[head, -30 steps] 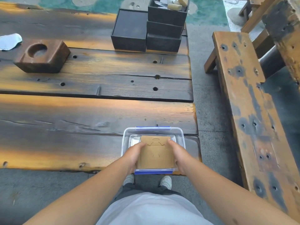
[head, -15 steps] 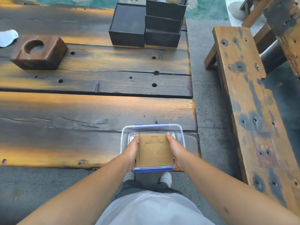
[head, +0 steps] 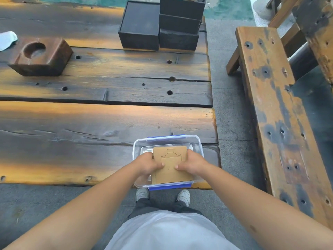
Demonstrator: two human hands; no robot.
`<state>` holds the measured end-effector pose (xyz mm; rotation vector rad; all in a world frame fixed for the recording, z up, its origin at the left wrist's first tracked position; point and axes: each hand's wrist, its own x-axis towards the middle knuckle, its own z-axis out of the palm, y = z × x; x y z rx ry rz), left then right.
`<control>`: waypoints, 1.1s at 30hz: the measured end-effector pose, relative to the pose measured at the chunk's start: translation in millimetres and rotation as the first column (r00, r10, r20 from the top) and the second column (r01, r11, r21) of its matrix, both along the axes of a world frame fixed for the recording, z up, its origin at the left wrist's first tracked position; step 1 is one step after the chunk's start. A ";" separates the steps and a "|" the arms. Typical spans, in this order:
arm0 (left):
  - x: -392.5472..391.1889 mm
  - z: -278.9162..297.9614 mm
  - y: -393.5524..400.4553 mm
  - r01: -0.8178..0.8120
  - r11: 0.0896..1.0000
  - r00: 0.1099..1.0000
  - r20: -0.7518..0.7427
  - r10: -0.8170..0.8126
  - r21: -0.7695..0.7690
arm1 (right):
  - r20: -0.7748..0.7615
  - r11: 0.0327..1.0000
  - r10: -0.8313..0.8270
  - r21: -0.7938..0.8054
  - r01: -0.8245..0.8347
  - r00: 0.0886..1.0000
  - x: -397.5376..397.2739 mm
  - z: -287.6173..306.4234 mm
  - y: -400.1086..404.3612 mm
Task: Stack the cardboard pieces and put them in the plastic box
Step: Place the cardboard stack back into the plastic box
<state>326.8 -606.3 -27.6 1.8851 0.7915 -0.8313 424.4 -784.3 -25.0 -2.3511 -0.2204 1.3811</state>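
A clear plastic box (head: pixel 197 143) with blue clips sits at the near right corner of the wooden table. Inside it lies a stack of brown cardboard pieces (head: pixel 170 157) with a cut outline on the top sheet. My left hand (head: pixel 148 164) grips the stack's left edge, thumb on top. On the opposite edge, my right hand (head: pixel 191 164) holds it the same way. The stack's near end is tilted toward me, over the box's front part.
Several black boxes (head: pixel 140 26) stand stacked at the table's far side. A brown wooden block (head: pixel 40 55) with a round hollow rests at the far left, beside a white cloth (head: pixel 6 39). A worn wooden bench (head: pixel 277 109) runs along the right.
My thumbs have shifted from the stack's sides onto its top face. The stack has come slightly toward me inside the box.
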 end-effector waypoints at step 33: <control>-92.4 3.8 -29.9 0.592 0.624 0.716 0.022 -0.698 0.510 | 0.324 0.715 0.690 -0.163 -0.680 0.648 -48.6 7.3 -50.0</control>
